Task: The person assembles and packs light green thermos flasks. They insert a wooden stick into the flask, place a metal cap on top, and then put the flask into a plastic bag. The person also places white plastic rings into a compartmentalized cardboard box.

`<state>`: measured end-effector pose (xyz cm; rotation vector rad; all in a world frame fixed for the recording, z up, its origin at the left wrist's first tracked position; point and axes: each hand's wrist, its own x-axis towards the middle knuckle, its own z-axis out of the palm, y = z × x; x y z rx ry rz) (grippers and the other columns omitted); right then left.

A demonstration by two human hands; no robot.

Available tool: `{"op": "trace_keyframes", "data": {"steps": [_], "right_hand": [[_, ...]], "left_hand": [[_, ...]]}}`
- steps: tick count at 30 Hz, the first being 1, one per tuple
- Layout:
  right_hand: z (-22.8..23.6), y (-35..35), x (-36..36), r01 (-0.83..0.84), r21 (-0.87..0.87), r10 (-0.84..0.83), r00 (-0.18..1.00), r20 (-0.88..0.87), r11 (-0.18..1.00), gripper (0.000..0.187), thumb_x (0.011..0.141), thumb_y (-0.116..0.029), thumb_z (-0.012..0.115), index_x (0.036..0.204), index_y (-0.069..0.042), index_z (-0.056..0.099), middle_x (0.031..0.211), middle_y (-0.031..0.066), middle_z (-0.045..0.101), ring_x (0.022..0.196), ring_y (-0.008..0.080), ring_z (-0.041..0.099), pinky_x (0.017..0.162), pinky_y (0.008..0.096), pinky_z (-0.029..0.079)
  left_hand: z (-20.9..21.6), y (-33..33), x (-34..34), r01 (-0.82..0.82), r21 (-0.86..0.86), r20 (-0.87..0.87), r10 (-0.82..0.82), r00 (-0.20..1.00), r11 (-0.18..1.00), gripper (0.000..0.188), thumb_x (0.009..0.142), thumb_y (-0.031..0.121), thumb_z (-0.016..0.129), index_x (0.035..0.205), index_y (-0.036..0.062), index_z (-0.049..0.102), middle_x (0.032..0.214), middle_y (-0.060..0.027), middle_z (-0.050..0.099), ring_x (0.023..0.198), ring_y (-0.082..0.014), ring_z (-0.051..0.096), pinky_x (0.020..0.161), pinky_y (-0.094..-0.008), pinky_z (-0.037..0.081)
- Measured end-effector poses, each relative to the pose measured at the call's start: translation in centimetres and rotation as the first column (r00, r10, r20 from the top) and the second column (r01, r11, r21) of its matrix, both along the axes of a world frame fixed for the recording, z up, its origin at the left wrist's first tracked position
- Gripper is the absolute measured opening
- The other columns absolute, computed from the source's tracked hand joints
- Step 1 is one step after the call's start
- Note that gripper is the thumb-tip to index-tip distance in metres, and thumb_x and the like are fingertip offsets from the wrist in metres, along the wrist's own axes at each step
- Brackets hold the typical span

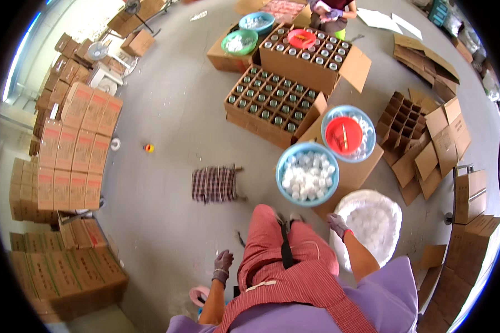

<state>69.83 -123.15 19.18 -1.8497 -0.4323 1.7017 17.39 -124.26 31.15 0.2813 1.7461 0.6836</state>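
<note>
My left hand, in a greyish glove, hangs out over the floor at my left side. Its fingers look loosely curled, with nothing visible in them. My right hand, gloved the same way, is by the rim of a white-lined tub with white pieces at its bottom. The fingers of this hand also look curled in, and I see nothing held. Just ahead of it stands a blue basin heaped with small white caps. Behind that, a second blue basin carries a red bowl.
Two cartons of jars in dividers, a nearer one and a farther one, stand ahead. A plaid cushioned stool sits on the floor. Stacked cartons line the left. Flattened cardboard lies right. Another person is at the far end.
</note>
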Motion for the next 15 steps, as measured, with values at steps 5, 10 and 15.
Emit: {"op": "trace_keyframes", "data": {"steps": [5, 10, 15], "right_hand": [[1.1, 23.4, -1.3, 0.265, 0.27, -0.258, 0.964, -0.063, 0.926, 0.03, 0.092, -0.02, 0.057, 0.114, 0.0, 0.061, 0.091, 0.0037, 0.062, 0.074, 0.0127, 0.058, 0.068, 0.0267, 0.05], [5.2, 35.6, -4.7, 0.328, 0.308, -0.29, 0.943, -0.162, 0.893, 0.036, 0.095, -0.014, 0.056, 0.125, 0.005, 0.053, 0.106, 0.0066, 0.06, 0.093, 0.0132, 0.056, 0.082, 0.0261, 0.048], [-7.6, 34.7, -9.5, 0.445, 0.037, -0.444, 0.879, 0.174, 0.895, 0.019, 0.094, -0.014, 0.052, 0.105, -0.003, 0.063, 0.085, 0.0004, 0.058, 0.074, 0.0104, 0.054, 0.066, 0.0259, 0.046]], "left_hand": [[-5.7, 11.4, -5.7, 0.826, -0.086, -0.272, -0.81, 0.519, 0.558, 0.048, 0.087, 0.034, 0.063, 0.124, 0.003, 0.059, 0.11, -0.0111, 0.068, 0.101, -0.0261, 0.063, 0.085, -0.0337, 0.05], [-3.7, 30.4, -6.1, 0.92, -0.309, 0.053, -0.961, 0.27, 0.241, 0.048, 0.091, 0.03, 0.057, 0.129, 0.0016, 0.054, 0.123, -0.0129, 0.062, 0.111, -0.0304, 0.059, 0.095, -0.0365, 0.045], [-7.4, 53.9, -10.6, 0.939, -0.327, 0.004, -0.994, 0.112, 0.105, 0.046, 0.093, 0.031, 0.053, 0.127, 0.0006, 0.054, 0.127, -0.0152, 0.06, 0.115, -0.0323, 0.057, 0.1, -0.0395, 0.043]]}}
